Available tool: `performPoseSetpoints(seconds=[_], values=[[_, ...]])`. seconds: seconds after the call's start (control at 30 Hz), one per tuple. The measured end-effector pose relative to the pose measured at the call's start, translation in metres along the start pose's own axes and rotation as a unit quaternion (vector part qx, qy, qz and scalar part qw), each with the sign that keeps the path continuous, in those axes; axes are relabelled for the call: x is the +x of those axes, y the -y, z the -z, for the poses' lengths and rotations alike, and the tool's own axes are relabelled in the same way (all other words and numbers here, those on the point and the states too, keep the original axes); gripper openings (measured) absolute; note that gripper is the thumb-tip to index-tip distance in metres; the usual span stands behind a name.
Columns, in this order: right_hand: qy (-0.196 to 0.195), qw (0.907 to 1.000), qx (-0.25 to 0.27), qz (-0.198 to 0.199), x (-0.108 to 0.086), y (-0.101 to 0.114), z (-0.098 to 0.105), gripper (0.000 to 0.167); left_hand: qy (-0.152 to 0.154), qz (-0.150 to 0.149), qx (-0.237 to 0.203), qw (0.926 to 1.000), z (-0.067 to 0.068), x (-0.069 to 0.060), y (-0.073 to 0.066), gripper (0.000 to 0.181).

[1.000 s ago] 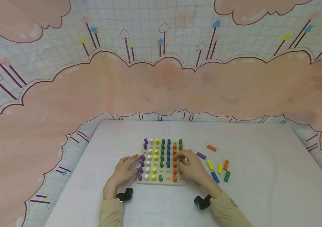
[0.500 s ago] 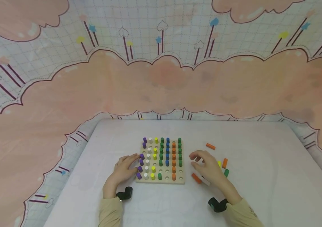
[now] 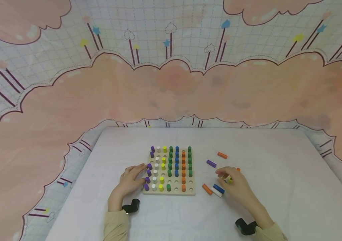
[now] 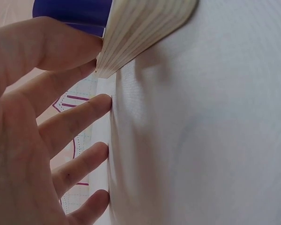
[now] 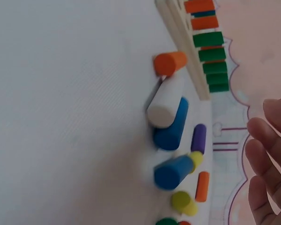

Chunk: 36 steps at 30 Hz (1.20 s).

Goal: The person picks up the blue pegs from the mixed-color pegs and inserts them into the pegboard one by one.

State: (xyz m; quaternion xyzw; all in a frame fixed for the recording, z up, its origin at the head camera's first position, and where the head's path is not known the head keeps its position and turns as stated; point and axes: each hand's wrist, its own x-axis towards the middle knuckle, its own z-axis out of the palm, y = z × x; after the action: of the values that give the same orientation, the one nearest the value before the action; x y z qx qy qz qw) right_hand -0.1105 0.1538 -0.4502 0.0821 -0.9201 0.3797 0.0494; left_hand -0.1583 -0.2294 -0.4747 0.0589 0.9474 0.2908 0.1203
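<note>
The wooden pegboard (image 3: 188,192) holds upright coloured pegs in columns: purple, white, yellow, green, blue, orange and green. My left hand (image 3: 127,180) rests at the board's left edge. In the left wrist view its thumb (image 4: 61,44) and index finger touch the board's side close to a purple peg (image 4: 75,14); the other fingers are spread. To the right of the board, my right hand (image 3: 237,185) hovers over loose pegs with relaxed fingers, nothing visible between them. Near it lie a blue peg (image 3: 219,188), a white peg (image 3: 217,192) and an orange peg (image 3: 207,189).
Farther back lie a purple peg (image 3: 211,163) and an orange peg (image 3: 222,155). The right wrist view also shows another blue peg (image 5: 173,172), a yellow peg (image 5: 181,200) and a green peg (image 5: 166,221). A white cloth (image 3: 279,201) covers the table.
My right hand has moved from the board's right-hand green column to the right, over the loose pegs. My left hand has stayed at the board's left edge.
</note>
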Motion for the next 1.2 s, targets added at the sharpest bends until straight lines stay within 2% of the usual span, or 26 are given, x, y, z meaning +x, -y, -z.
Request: performPoseSetpoints(seconds=[0.27,0.43,0.57,0.83,1.0,1.2], values=[[0.005,0.9993,-0.029,-0.025,-0.009,-0.016,0.005,0.026,0.001,0.001,0.001,1.0000,0.000,0.000,0.000,0.055],[0.020,0.9961,-0.060,-0.061,-0.013,-0.024,0.004,0.030,0.000,0.000,-0.001,1.0000,0.000,0.000,0.001,0.055],[0.035,0.9931,-0.070,-0.087,-0.015,-0.026,0.003,0.032,-0.002,-0.003,-0.003,1.0000,0.000,0.000,0.002,0.055],[0.049,0.9881,-0.089,-0.115,-0.015,-0.026,0.000,0.033,-0.003,-0.007,-0.002,1.0000,-0.001,0.001,0.002,0.055],[0.058,0.9857,-0.102,-0.121,-0.013,-0.027,-0.003,0.033,-0.004,-0.007,-0.001,1.0000,-0.001,0.001,0.001,0.054],[0.059,0.9859,-0.115,-0.106,-0.010,-0.029,-0.006,0.032,-0.006,-0.004,-0.003,1.0000,-0.001,0.001,0.002,0.055]])
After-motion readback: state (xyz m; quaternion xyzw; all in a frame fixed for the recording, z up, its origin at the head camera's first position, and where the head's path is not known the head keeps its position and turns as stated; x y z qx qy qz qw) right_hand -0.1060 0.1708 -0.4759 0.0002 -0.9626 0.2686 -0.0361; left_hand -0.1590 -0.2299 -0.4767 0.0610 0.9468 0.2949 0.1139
